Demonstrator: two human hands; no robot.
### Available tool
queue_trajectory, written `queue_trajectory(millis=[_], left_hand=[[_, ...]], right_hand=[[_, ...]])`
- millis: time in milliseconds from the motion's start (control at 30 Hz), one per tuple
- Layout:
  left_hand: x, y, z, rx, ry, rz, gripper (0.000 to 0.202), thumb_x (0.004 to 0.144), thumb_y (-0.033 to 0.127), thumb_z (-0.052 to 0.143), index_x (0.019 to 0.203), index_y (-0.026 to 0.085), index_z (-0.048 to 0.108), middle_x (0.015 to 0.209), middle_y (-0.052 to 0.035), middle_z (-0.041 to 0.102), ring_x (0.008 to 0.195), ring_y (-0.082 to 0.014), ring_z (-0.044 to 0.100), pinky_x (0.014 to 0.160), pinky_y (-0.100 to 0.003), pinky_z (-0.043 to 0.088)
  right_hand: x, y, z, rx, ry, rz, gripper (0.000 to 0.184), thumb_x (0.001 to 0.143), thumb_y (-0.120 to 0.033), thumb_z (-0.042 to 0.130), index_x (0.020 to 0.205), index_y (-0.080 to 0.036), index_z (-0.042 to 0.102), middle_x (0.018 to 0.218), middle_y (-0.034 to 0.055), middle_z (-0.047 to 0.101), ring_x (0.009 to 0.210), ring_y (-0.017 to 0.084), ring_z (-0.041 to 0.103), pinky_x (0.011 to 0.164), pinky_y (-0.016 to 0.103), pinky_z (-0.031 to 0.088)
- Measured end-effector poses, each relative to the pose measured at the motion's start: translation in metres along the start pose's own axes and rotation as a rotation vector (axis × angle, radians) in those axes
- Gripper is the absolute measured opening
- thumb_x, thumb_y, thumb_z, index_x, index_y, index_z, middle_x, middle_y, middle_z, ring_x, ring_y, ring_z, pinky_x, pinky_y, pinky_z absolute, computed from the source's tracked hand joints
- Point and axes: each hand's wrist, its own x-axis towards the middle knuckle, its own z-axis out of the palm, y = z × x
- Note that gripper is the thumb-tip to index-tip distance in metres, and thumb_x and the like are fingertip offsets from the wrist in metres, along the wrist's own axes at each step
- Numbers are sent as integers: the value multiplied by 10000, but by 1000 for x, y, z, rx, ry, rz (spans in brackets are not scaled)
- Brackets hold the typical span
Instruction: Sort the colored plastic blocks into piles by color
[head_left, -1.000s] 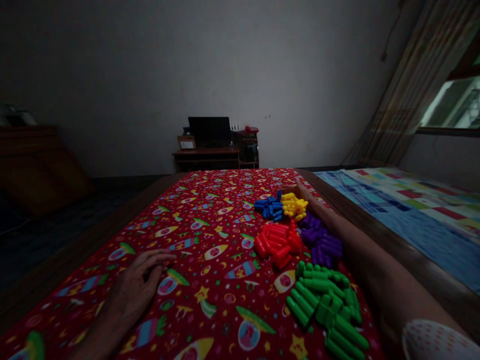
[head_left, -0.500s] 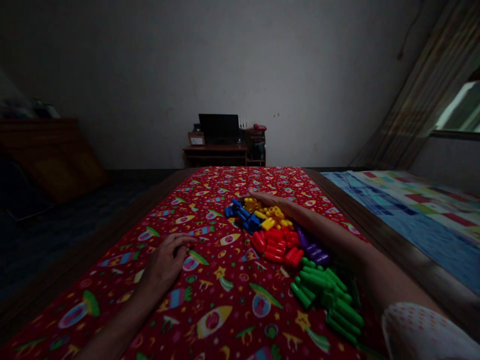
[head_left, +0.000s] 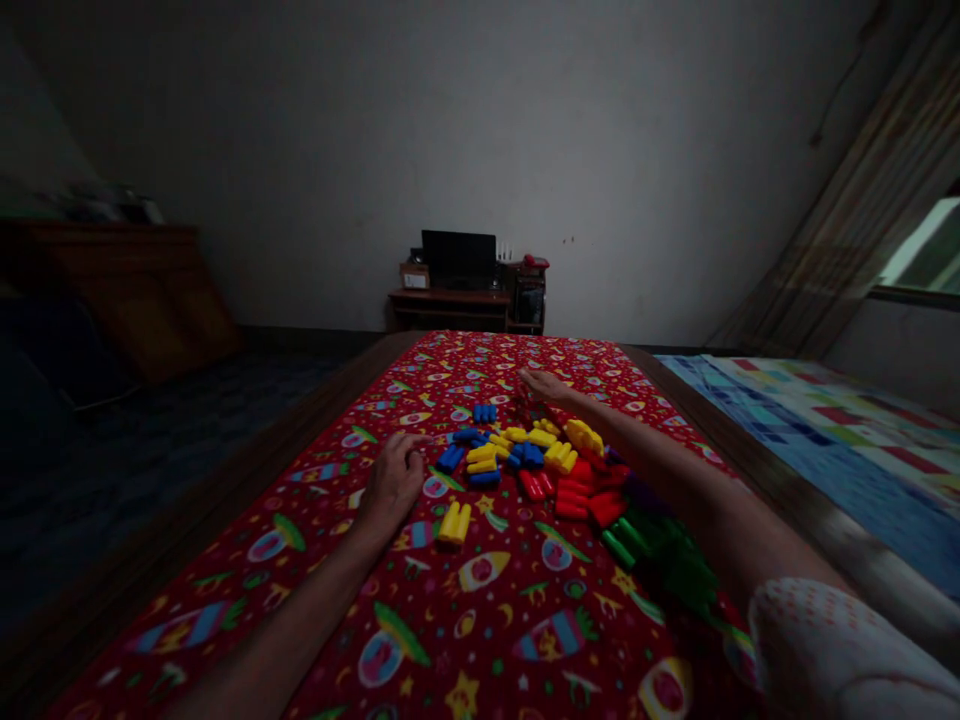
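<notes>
My left hand (head_left: 395, 480) rests on the red patterned cloth (head_left: 487, 620), fingers loosely spread, holding nothing. Just right of it lies a lone yellow plastic block (head_left: 454, 524) with rounded ridges. Blue blocks (head_left: 451, 459) and yellow blocks (head_left: 482, 459) are mixed together near the fingertips. My right hand (head_left: 545, 386) is stretched out beyond the pile, its fingers extended and nothing seen in them. Along the right forearm lie red blocks (head_left: 573, 499) and green blocks (head_left: 630, 540). Purple blocks (head_left: 645, 495) are partly hidden in shadow beside the arm.
The cloth covers a long table with a dark wooden edge (head_left: 292, 440). At its far end, a monitor (head_left: 459, 259) stands on a desk (head_left: 450, 309). A bed with a patchwork cover (head_left: 810, 430) is to the right, a wooden cabinet (head_left: 150, 300) to the left.
Yellow and blue blocks have spread leftward and mixed, and one yellow block now lies apart near my left hand. My right hand has moved clear of the yellow blocks, farther out. The view has shifted slightly.
</notes>
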Motion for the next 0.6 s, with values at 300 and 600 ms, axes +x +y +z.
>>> queue_trajectory(millis=[300, 600], left_hand=[[-2, 1, 2, -67, 44, 0, 366, 856, 273, 324, 1038, 171, 625, 1099, -114, 641, 1071, -244, 595, 1002, -422, 447], [1, 1, 9, -75, 4, 55, 433, 856, 314, 292, 1044, 142, 642, 1142, -138, 651, 1100, -251, 600, 1019, -419, 443]], right_hand=[[-28, -68, 94, -51, -520, -305, 569, 888, -652, 393, 939, -176, 699, 856, 16, 687, 856, 174, 599, 811, 271, 471], [-127, 2, -60, -23, 390, 170, 275, 929, -359, 540, 1160, -225, 602, 1232, 67, 580, 1051, 200, 585, 882, 369, 511]])
